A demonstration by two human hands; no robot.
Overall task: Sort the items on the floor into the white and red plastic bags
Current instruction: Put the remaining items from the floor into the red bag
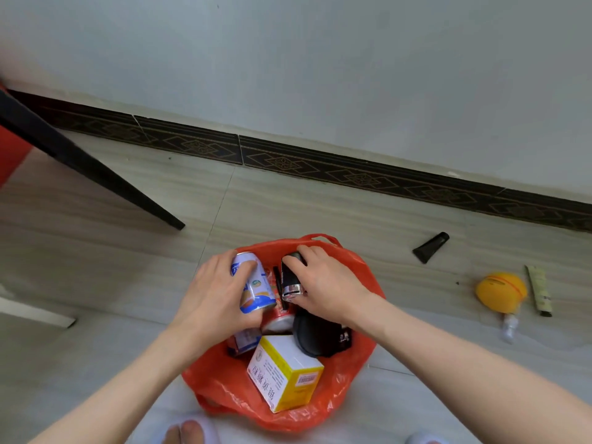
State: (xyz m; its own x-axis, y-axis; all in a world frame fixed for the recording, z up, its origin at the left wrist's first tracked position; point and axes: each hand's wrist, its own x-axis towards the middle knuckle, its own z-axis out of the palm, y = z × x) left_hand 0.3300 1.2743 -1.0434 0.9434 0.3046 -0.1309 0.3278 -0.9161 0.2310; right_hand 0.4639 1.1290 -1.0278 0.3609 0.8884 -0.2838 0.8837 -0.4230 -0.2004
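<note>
The red plastic bag [358,376] lies open on the floor between my arms. Over its mouth, my left hand [217,296] grips a blue and white drink can [256,286]. My right hand [326,283] holds a small black and silver object [290,280] beside the can. Inside the bag lie a yellow and white box [285,373], a black pouch [317,334], a red can [282,318] and another small can [245,341]. On the floor to the right are a black tube [431,247], a yellow round object [499,291], a pale green tube [539,290] and a small clear bottle [509,326]. No white bag is in view.
A black furniture leg [96,171] slants across the floor at the left, with something red [11,152] behind it. A dark patterned skirting [320,165] runs along the wall. My feet [189,431] show at the bottom edge. A white edge [35,312] lies far left.
</note>
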